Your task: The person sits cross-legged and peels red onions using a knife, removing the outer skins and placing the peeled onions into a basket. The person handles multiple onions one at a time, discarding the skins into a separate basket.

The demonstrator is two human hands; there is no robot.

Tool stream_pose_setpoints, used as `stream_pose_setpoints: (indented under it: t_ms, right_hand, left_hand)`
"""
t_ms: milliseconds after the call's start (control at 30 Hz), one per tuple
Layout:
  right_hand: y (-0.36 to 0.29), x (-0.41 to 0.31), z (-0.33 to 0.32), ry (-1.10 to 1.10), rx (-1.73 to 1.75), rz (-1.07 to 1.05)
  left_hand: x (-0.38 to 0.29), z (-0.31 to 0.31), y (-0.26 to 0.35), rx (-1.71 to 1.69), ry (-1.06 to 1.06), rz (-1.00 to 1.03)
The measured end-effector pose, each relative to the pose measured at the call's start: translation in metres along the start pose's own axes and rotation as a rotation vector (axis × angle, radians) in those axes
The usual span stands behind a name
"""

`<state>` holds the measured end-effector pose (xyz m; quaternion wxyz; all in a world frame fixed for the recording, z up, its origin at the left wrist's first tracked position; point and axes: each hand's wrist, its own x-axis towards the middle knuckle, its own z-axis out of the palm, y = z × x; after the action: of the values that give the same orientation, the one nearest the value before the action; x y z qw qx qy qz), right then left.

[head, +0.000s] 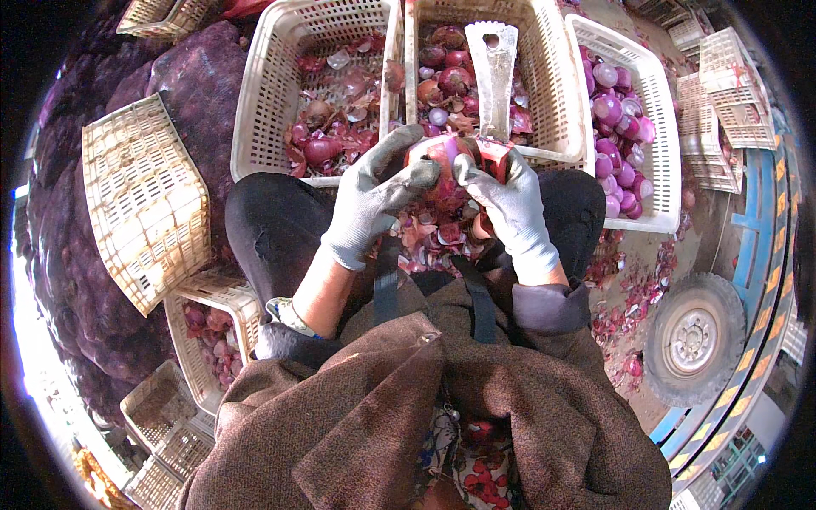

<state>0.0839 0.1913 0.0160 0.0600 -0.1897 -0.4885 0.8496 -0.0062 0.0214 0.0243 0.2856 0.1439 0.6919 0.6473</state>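
Note:
Both hands wear whitish knit gloves with grey, dirty fingers. A red onion (433, 153) with partly torn skin is between them, above the lap. My left hand (382, 188) grips its left side, with thumb and fingers against it. In my right hand (507, 197) is the red handle of a wide-bladed knife (491, 83), its metal blade pointing away from me, while the thumb and fingertips touch the onion's right side. Loose onion skins (440, 236) lie below the hands, between the knees.
Two white plastic crates (245, 121) (574, 150) ahead hold onions and skins. A crate of peeled onions (669, 185) stands at right. More crates (146, 204) are at left beside dark mesh sacks (197, 76). A wheel (692, 341) of a blue-framed vehicle is at lower right; skins litter the floor.

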Motion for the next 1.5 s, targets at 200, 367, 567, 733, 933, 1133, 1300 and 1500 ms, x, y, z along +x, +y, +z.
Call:
stream_pose_setpoints:
  t_ms: [200,367,567,733,933,1133,1300,1500]
  right_hand:
    - [0.013,0.007,0.000,0.055,-0.956,-0.547]
    - [0.015,0.006,0.001,0.030,-0.776,-0.307]
    - [0.010,0.006,-0.004,-0.010,-0.601,-0.122]
    - [0.018,0.009,-0.007,-0.015,-0.470,-0.171]
    - [0.020,0.013,-0.018,0.005,-0.353,-0.055]
    - [0.031,0.024,-0.042,-0.197,0.125,0.049]
    - [0.039,0.023,-0.048,-0.077,0.279,0.243]
    - [0.045,0.023,-0.041,-0.179,0.584,0.397]
  left_hand:
    - [0.008,0.007,-0.012,-0.040,0.028,-0.037]
    - [0.013,0.001,-0.022,0.047,-0.030,-0.016]
    - [0.014,-0.001,-0.013,0.100,-0.102,0.025]
    - [0.016,-0.002,-0.011,0.035,-0.153,-0.007]
    - [0.017,-0.006,-0.019,0.026,-0.179,0.008]
    - [0.016,-0.009,-0.017,-0.062,-0.210,0.065]
    - [0.013,-0.006,-0.011,-0.283,-0.049,-0.118]
    - [0.025,-0.004,-0.025,-0.628,0.007,-0.256]
